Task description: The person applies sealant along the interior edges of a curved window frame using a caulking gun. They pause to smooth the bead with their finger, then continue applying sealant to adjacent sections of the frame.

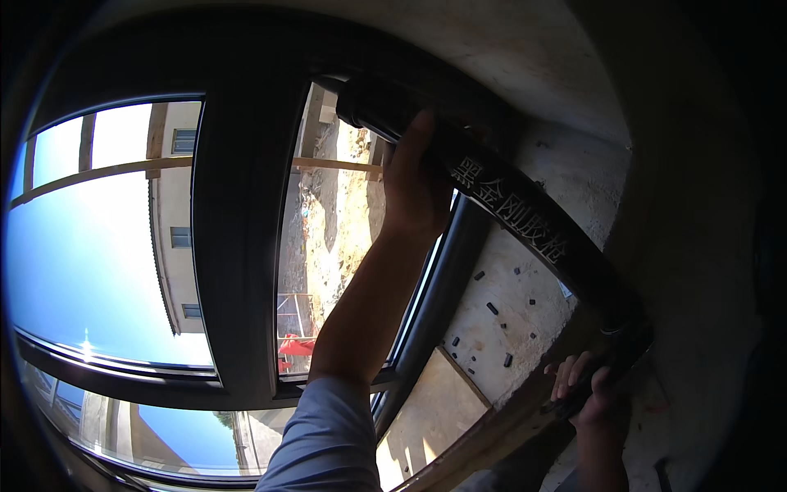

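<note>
A long black caulking gun (574,262) with pale lettering along its barrel slants across the view, from the upper middle down to the lower right. My left hand (414,184) is wrapped under the barrel close to its front end. At the rear, my right hand (594,394) grips the handle, its fingers around the trigger area. The nozzle (329,83) reaches the upper corner of a pane in the dark window frame (242,246). Shadow hides whether the tip touches the frame.
Several small dark pieces (492,308) lie scattered on the pale ledge (541,287) beside the frame. A tan board (434,402) sits below it. A rough plaster wall (525,49) curves around the top. Through the glass show a building (174,246) and sunlit ground.
</note>
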### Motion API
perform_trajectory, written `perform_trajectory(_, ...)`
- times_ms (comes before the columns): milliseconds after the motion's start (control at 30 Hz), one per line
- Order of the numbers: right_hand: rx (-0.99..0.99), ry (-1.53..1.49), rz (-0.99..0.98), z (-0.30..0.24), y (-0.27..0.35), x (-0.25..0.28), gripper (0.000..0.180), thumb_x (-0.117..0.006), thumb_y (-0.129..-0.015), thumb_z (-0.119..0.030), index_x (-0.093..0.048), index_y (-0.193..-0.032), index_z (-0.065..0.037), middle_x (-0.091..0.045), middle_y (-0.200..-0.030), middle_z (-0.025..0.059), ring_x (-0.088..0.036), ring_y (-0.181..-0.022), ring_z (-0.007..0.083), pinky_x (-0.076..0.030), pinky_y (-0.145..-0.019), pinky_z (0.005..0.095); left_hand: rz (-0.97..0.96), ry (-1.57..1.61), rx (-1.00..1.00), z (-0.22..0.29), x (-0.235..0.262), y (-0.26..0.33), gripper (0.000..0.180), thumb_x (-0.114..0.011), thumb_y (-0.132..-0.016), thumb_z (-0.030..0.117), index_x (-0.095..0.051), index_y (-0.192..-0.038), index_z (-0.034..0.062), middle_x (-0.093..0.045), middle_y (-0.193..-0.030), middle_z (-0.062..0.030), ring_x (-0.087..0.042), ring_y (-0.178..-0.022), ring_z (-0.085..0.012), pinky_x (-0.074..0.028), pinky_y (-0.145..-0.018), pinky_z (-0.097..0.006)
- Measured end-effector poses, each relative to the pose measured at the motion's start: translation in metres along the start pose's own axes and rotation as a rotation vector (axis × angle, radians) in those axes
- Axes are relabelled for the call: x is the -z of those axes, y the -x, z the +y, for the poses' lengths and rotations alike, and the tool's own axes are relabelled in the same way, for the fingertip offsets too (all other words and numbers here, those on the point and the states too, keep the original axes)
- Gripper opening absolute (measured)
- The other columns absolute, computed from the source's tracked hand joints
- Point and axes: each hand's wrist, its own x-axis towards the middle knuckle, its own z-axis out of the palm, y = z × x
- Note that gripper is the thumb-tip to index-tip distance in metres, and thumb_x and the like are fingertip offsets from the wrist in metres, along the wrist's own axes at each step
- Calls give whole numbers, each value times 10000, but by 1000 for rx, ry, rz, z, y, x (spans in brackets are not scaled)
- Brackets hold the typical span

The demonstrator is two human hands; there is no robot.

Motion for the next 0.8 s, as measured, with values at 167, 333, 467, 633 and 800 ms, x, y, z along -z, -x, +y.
perform_trajectory(167,272,121,-85,33,32,-24,752,-687,-935,-540,-480,-1485,-70,-618,-1379,177,-549,-1329,353,-372,-1150,552,-66,-60,24,27,-6,19,365,-519,-1057,383,-625,-1129,41,-716,-956,-123,-717,-915,-231,-585,-849,-375)
perform_trajectory(333,540,958,87,29,57,-40,750,-723,-925,-502,-504,-1468,-33,-550,-1473,152,-532,-1359,287,-375,-1160,453,108,-254,106,64,-4,39,368,-658,-989,381,-626,-1083,27,-639,-819,-40,-645,-686,-118,-522,-615,-261)
perform_trajectory(467,556,870,12,26,69,-81,668,-740,-917,-483,-596,-1377,-21,-664,-1336,137,-598,-1280,274,-440,-1106,426,138,-412,128,78,-4,42,486,-712,-934,469,-639,-976,-10,-614,-700,-15,-610,-561,-96,-460,-490,-216)
perform_trajectory(633,684,672,24,45,79,-134,694,-701,-902,-599,-659,-1175,37,-722,-1103,160,-679,-1082,268,-529,-979,419,188,-442,95,84,-1,44,546,-748,-871,542,-659,-960,10,-643,-720,-26,-637,-567,-118,-475,-530,-240)
perform_trajectory(800,631,652,111,56,97,-159,811,-710,-869,-648,-591,-1276,43,-715,-1172,161,-674,-1122,283,-473,-1047,419,145,-436,154,93,5,44,552,-755,-856,439,-619,-1086,-43,-703,-850,-108,-739,-689,-193,-627,-664,-310)
